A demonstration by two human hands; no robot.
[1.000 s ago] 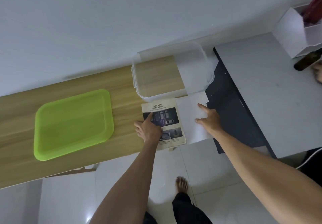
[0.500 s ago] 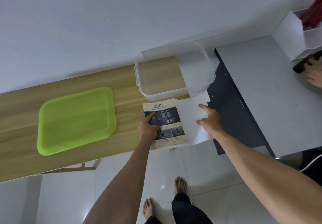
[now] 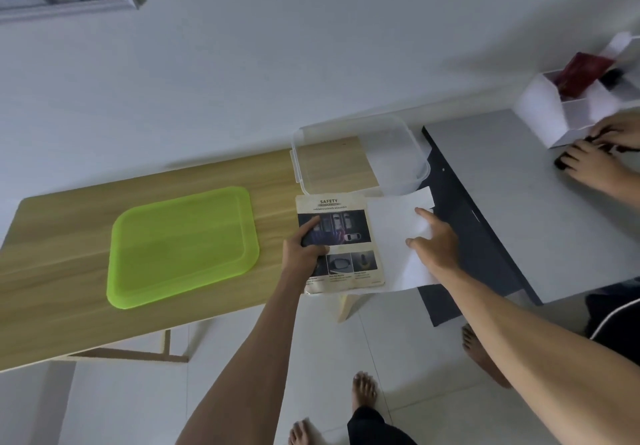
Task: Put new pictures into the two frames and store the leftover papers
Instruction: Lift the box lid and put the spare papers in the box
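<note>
A long light-wood table (image 3: 69,254) runs along the wall. On it, toward the left, lies a flat lime-green plastic tray (image 3: 180,247). To the tray's right, at the table's near edge, lies a printed safety leaflet (image 3: 341,236), and just right of that a plain white paper sheet (image 3: 394,236) overhanging the table's right end. Behind both papers stands a clear plastic storage box (image 3: 360,153), against the wall. Right of the wooden table stands a grey-topped desk (image 3: 519,219), with a white divided cardboard organiser (image 3: 568,108) at its far right corner.
</note>
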